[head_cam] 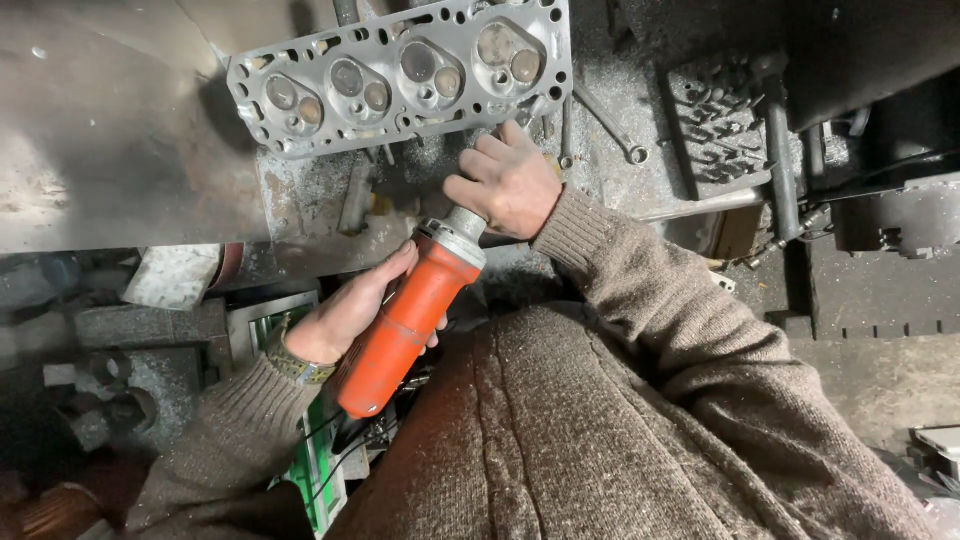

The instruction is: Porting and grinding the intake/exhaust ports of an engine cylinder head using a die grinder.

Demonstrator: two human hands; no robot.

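My left hand (345,315) has its grip wrapped around the orange grinder (405,325). My right hand (510,185) has its grip closed over the grinder's silver front end. Just past it, a grey engine head (400,75) lies on the dusty worktop (310,195).

We see a grimy metal workbench (120,150), surface dusted with filings. Aluminium cylinder head (400,75) lies at the far side, combustion chambers up. Ring spanner (610,125) just right of it. Dark ribbed metal block (715,125) further right, long steel bar (780,150) beside it.
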